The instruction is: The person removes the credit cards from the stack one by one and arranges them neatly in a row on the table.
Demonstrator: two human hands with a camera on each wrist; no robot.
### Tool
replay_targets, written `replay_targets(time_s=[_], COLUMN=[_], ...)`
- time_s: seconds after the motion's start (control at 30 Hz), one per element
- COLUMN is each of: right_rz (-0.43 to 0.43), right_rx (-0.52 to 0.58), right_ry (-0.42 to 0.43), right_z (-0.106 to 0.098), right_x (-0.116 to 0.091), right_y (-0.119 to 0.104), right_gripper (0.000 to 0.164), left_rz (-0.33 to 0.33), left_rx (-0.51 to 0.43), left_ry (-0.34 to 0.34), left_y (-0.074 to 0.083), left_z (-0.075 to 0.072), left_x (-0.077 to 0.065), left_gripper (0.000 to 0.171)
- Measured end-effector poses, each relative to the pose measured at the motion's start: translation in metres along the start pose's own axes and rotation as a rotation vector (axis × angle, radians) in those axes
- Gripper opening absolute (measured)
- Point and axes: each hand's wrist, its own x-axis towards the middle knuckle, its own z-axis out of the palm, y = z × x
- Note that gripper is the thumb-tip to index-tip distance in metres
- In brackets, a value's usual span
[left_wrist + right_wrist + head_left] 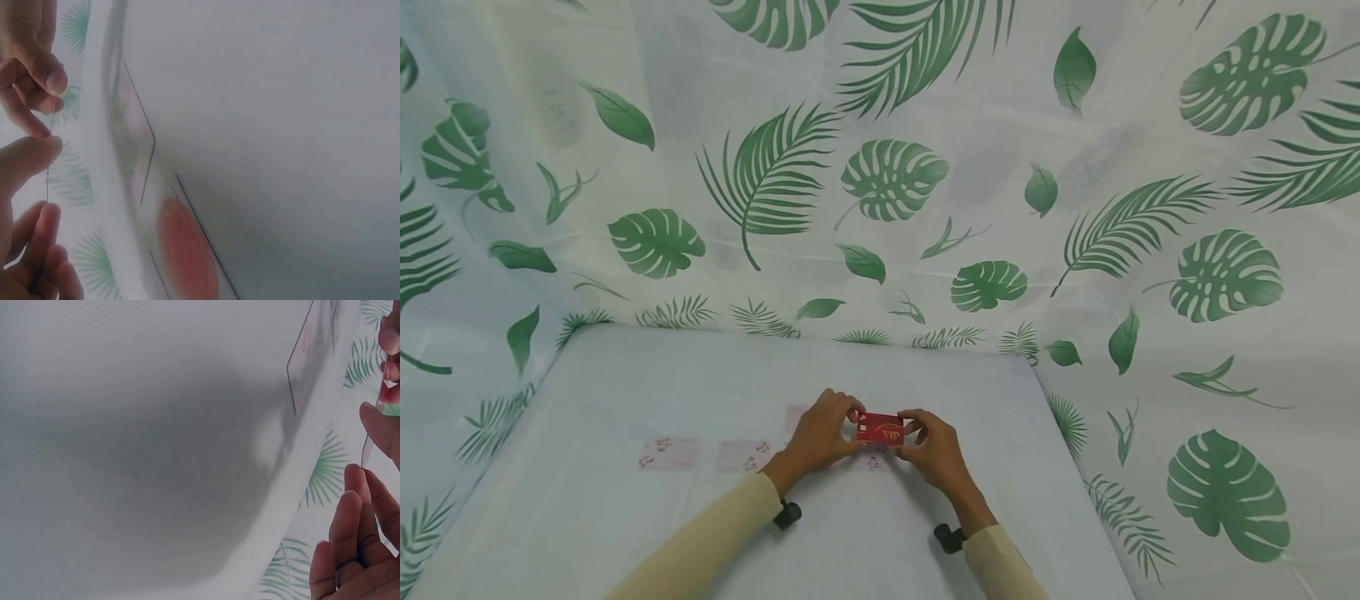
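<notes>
A red card (880, 428) with gold "VIP" lettering is held above the table between both hands. My left hand (823, 429) pinches its left end between thumb and fingers. At the opposite end, the right hand (934, 446) grips it the same way. Both wrist views catch the card nearly edge-on, as a thin line. Below the hands lies a pale pink flowered card (874, 460), partly covered by them. Another pale card (794, 415) peeks out behind the left hand.
Two more pale pink flowered cards, one far left (668, 454) and one nearer the left arm (745, 456), lie flat in a row on the white table (625, 533). A leaf-printed white curtain (880, 250) surrounds the table's back and sides.
</notes>
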Motion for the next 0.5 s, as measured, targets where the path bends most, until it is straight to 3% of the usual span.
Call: replay_targets(time_s=[0.5], right_rz=[0.033], right_rx=[-0.029], right_ry=[0.003], right_z=[-0.010], right_x=[-0.005], right_y=[0.015], right_gripper=[0.059], left_rz=[0.079], left_rx=[0.027], left_ry=[-0.012], left_y=[0.008], left_z=[0.010], left_x=[0.000], left_gripper=[0.048])
